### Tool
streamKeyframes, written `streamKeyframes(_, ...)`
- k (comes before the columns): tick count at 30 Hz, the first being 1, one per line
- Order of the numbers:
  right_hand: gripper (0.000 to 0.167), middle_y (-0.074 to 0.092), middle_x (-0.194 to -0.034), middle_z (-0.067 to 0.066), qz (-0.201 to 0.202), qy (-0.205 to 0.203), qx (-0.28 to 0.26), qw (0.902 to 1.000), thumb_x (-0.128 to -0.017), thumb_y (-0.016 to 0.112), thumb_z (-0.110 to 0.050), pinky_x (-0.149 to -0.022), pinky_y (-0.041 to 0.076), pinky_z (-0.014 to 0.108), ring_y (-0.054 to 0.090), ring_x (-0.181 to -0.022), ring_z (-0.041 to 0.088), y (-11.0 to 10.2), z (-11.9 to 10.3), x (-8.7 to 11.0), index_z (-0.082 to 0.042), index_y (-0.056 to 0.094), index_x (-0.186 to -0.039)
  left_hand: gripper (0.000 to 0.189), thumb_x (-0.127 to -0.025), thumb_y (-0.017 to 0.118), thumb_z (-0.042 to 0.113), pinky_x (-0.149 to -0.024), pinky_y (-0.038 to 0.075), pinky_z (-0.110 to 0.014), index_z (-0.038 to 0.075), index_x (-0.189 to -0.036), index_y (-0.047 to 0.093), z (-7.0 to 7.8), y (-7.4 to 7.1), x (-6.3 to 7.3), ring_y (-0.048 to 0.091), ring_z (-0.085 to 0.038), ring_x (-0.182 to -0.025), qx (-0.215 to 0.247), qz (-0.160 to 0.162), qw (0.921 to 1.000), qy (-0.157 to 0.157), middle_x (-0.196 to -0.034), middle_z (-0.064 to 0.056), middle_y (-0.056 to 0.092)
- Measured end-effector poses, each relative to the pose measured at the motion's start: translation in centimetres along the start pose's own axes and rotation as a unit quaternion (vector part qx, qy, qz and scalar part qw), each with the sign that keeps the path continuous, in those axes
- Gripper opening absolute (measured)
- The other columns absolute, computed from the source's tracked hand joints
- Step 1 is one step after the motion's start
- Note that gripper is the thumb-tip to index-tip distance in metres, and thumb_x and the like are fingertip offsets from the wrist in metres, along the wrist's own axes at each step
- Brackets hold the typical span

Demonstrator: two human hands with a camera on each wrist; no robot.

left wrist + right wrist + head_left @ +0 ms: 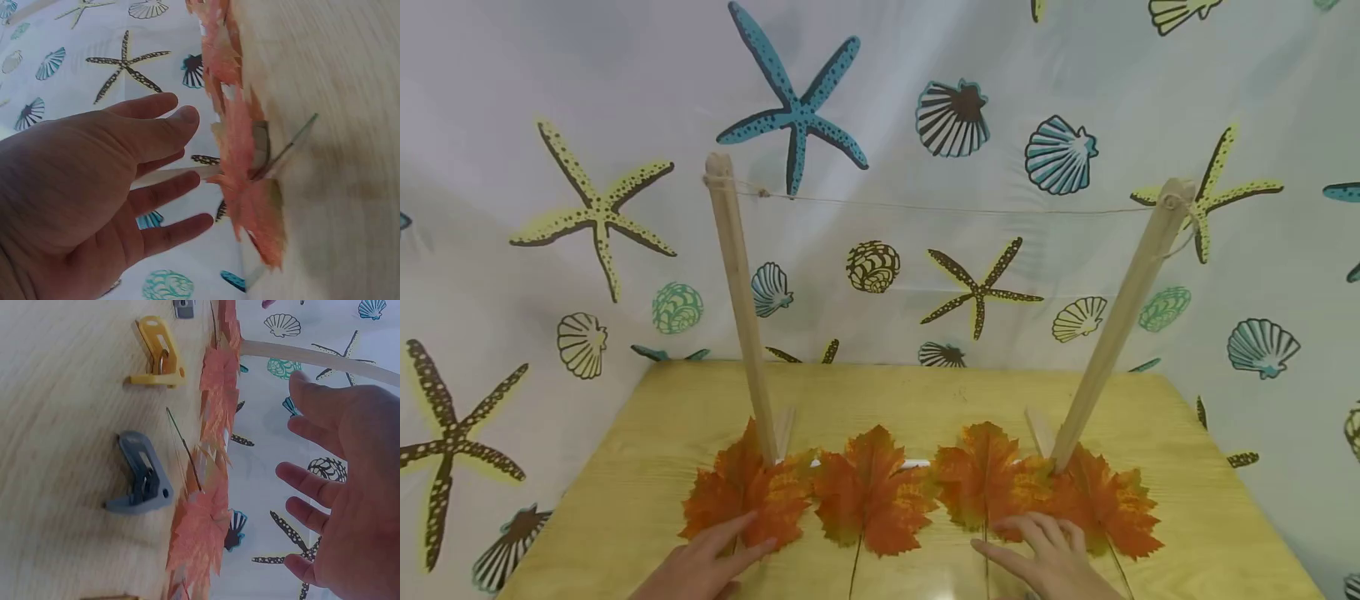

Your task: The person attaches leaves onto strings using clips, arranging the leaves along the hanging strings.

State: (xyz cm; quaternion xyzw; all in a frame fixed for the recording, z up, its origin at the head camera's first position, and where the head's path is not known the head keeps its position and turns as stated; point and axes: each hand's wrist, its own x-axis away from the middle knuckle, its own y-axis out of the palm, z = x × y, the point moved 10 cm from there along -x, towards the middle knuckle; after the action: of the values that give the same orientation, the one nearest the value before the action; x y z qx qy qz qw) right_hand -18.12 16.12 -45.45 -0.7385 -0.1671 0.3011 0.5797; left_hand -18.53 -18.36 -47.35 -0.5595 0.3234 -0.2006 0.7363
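Several orange-red artificial maple leaves with thin stems lie in a row across the table, among them a left-end leaf [737, 483], a middle leaf [874, 492] and a right-end leaf [1105, 504]. My left hand [703, 562] hovers at the left-end leaf, fingers spread and holding nothing. Over the stems of the right-hand leaves is my right hand [1048, 554], its fingers loosely bent and apart from one another. In the right wrist view, a yellow clothespin-like clip [159, 356] and a grey clip [142, 475] lie on the table near the leaves.
Two wooden posts, left [741, 308] and right [1120, 325], rise behind the leaves with a thin string [955, 208] tied between their tops. Part of another grey clip [184, 307] shows at the right wrist view's top edge. A shell-and-starfish printed cloth [880, 150] surrounds the wooden table [880, 392].
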Motion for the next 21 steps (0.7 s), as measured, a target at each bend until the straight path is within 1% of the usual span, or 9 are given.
streamKeyframes(2,0.059,0.053,-0.132,-0.004,-0.004,-0.019,-0.019,0.9996,-0.089,0.059,-0.067,-0.082,0.040,0.050,0.049,-0.114,0.019,0.2,-0.3,-0.1,-0.044,0.051,-0.143,0.061,-0.085,0.076,0.011,-0.071,0.056,-0.032,0.026,-0.141,0.058,-0.2,0.4,0.0,0.063,-0.037,-0.107,0.023,-0.014,0.9996,0.007,-0.133,-0.023,0.059)
streamKeyframes(3,0.058,0.053,-0.131,-0.003,-0.006,-0.027,-0.030,0.9992,-0.090,0.057,-0.067,-0.082,0.040,0.049,0.049,-0.114,0.019,0.3,-0.4,-0.1,-0.042,0.053,-0.142,0.056,-0.087,0.075,0.015,-0.072,0.056,-0.030,0.024,-0.140,0.059,-0.4,0.8,0.1,0.063,-0.036,-0.107,0.040,-0.029,0.9988,0.001,-0.133,-0.023,0.058)
streamKeyframes(6,0.056,0.052,-0.131,-0.001,-0.011,-0.043,-0.071,0.9965,-0.092,0.054,-0.067,-0.083,0.034,0.043,0.047,-0.113,0.019,0.6,-0.6,0.1,-0.041,0.053,-0.142,0.047,-0.092,0.071,0.031,-0.074,0.054,-0.027,0.017,-0.136,0.062,-1.1,1.9,0.1,0.064,-0.023,-0.104,0.099,-0.076,0.9919,-0.027,-0.134,-0.025,0.057)
streamKeyframes(9,0.056,0.049,-0.130,-0.002,-0.019,-0.051,-0.110,0.9924,-0.093,0.054,-0.065,-0.083,0.027,0.040,0.045,-0.112,0.017,0.9,-0.8,0.3,-0.041,0.051,-0.144,0.056,-0.090,0.071,0.046,-0.072,0.051,-0.024,0.013,-0.134,0.063,-1.3,2.6,0.0,0.060,-0.008,-0.098,0.138,-0.093,0.9854,-0.035,-0.134,-0.026,0.056)
streamKeyframes(10,0.056,0.048,-0.130,-0.002,-0.025,-0.056,-0.124,0.9903,-0.094,0.055,-0.063,-0.083,0.025,0.039,0.043,-0.112,0.016,1.0,-1.0,0.3,-0.040,0.050,-0.145,0.057,-0.090,0.072,0.046,-0.072,0.052,-0.024,0.012,-0.134,0.063,-1.4,2.7,-0.1,0.059,-0.006,-0.098,0.145,-0.091,0.9848,-0.032,-0.133,-0.026,0.056)
streamKeyframes(14,0.053,0.047,-0.129,-0.002,-0.054,-0.083,-0.170,0.9804,-0.096,0.058,-0.054,-0.085,0.022,0.038,0.042,-0.111,0.015,1.8,-1.9,-0.2,-0.034,0.052,-0.144,0.058,-0.087,0.073,0.049,-0.076,0.054,-0.028,0.015,-0.133,0.064,-1.6,2.7,-0.1,0.063,-0.020,-0.103,0.119,-0.071,0.9898,-0.034,-0.133,-0.022,0.057)
streamKeyframes(17,0.046,0.049,-0.128,0.000,-0.080,-0.096,-0.198,0.9722,-0.098,0.059,-0.047,-0.086,0.024,0.039,0.042,-0.112,0.015,2.6,-2.7,-0.5,-0.031,0.056,-0.141,0.056,-0.086,0.072,0.053,-0.081,0.056,-0.033,0.019,-0.130,0.066,-2.1,3.0,0.2,0.061,-0.034,-0.111,0.088,-0.073,0.9921,-0.053,-0.134,-0.017,0.058)
streamKeyframes(19,0.042,0.050,-0.128,0.000,-0.085,-0.102,-0.205,0.9698,-0.098,0.059,-0.045,-0.085,0.025,0.038,0.042,-0.110,0.014,3.1,-3.1,-0.3,-0.032,0.059,-0.138,0.055,-0.085,0.072,0.056,-0.083,0.055,-0.034,0.022,-0.128,0.067,-2.3,3.2,0.5,0.060,-0.034,-0.112,0.072,-0.069,0.9932,-0.060,-0.134,-0.015,0.059)
streamKeyframes(21,0.039,0.050,-0.127,-0.001,-0.086,-0.107,-0.206,0.9688,-0.098,0.059,-0.045,-0.084,0.024,0.035,0.041,-0.108,0.012,3.4,-3.5,-0.3,-0.033,0.061,-0.135,0.054,-0.082,0.074,0.057,-0.082,0.055,-0.035,0.024,-0.125,0.069,-2.4,2.9,0.7,0.059,-0.032,-0.111,0.057,-0.049,0.9955,-0.057,-0.132,-0.013,0.059)
